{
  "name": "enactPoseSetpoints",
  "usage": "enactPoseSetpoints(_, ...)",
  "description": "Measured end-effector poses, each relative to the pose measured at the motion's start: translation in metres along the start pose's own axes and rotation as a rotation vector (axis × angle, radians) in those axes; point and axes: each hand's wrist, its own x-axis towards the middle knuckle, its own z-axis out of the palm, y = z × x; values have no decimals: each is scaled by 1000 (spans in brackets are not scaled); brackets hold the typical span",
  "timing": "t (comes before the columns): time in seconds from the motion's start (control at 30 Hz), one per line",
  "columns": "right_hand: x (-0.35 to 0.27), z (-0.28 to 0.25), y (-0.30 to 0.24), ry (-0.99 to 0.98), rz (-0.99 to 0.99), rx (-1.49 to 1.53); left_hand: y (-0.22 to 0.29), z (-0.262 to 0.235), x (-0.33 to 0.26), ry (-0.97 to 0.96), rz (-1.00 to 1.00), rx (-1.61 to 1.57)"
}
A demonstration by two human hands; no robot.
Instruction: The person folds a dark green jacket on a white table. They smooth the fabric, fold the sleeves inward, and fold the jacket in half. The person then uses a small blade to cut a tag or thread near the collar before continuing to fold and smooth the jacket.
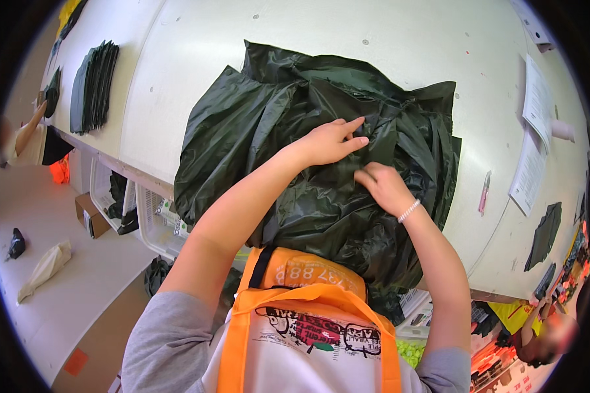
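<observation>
A large, crumpled heap of thin, shiny dark green fabric [242,124] lies in front of me, its near edge hanging over the table's front toward my apron [308,272]. On the middle of it rests my left hand [334,141], palm down, index finger and thumb stretched out and apart. Just nearer and to the right is my right hand [385,188], wearing a beaded bracelet. Its fingers are curled against the fabric and slightly blurred; they seem to pinch a fold, though the fingertips are partly hidden.
The white table [413,39] carries a dark green stack [93,88] at left, a pen [484,193] and printed sheets [536,111] at right. White plastic baskets [154,226] stand below its edge. Other people work at far left and lower right.
</observation>
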Motion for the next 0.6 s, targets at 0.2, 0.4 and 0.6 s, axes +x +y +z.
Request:
enactPoseSetpoints(0.2, 52, 3, 38, 156, 241, -42, 46, -1, -49, 214, 403, 628)
enactPoseSetpoints(0.4, 29, 15, -3, 356, 140, -510, -32, 37, -68, 212, 497, 806)
enactPoseSetpoints(0.6, 3, 19, -19, 546, -424, -509, -31, 3, -35, 59, 112, 35)
